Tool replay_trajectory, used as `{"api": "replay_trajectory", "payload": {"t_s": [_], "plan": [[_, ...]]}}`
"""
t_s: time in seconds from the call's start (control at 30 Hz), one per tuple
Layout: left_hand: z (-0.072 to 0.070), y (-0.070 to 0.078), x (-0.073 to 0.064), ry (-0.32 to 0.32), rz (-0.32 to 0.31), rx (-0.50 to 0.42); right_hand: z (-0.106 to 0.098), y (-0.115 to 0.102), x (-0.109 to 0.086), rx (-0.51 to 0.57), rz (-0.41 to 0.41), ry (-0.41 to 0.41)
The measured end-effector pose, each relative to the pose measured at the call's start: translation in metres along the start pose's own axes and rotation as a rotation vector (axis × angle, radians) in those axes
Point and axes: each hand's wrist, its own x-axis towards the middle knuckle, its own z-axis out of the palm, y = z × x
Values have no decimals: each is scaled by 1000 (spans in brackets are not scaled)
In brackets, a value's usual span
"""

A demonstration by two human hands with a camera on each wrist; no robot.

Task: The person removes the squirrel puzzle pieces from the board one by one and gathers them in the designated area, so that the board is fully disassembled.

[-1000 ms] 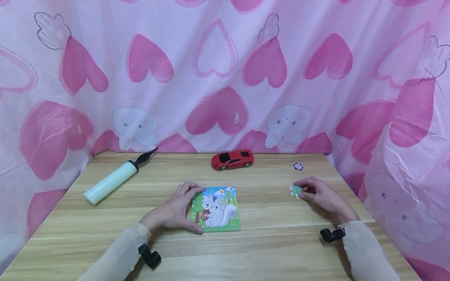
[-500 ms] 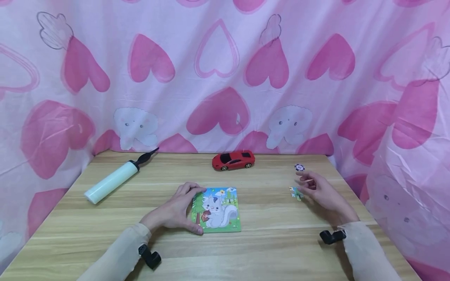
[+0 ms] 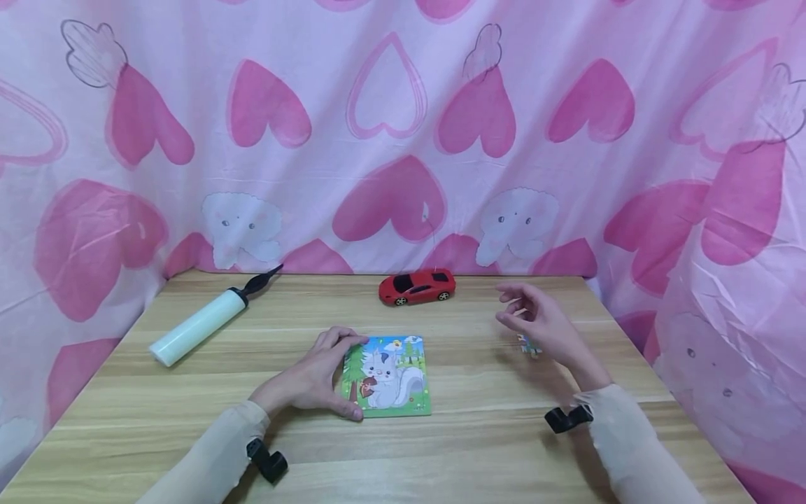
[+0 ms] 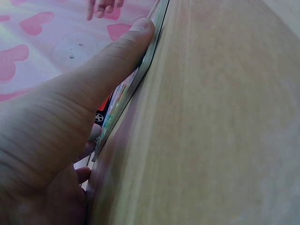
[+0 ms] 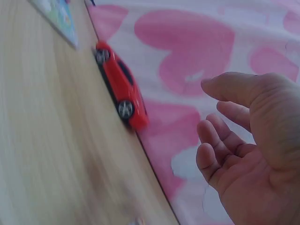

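Desk (image 3: 453, 458): pale striped wood
Square green-blue squirrel board (image 3: 392, 379): one edge hidden by gripping left hand (image 3: 313, 378)
Blue-green jigsaw piece (image 3: 527, 345): partly hidden by empty, loosely bent right hand (image 3: 543, 323)

1. No word, brand or number can be read in any view.
2. Squirrel picture board (image 3: 393, 381), held by the left hand (image 3: 311, 378): a tiny mark at its near corner, on the side toward the right hand (image 3: 546, 327), is too small to read.
3. Red toy car (image 3: 417, 288), between and beyond the hands: no legible lettering on its body or wheels.
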Motion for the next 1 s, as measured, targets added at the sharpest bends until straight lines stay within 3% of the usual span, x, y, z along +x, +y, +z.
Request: {"api": "replay_trajectory", "payload": {"t_s": [0.33,0.57,0.83,1.0], "plan": [[0,1,0,-2,-1,0,31,-28,8,59,4,-52],[0,-1,0,1,8,3,53,-34,9,96,1,-76],[0,-1,0,0,11,-1,83,-31,6,106,52,-162],[-1,-1,0,1,12,-4,101,-30,-1,108,134,-236]]}}
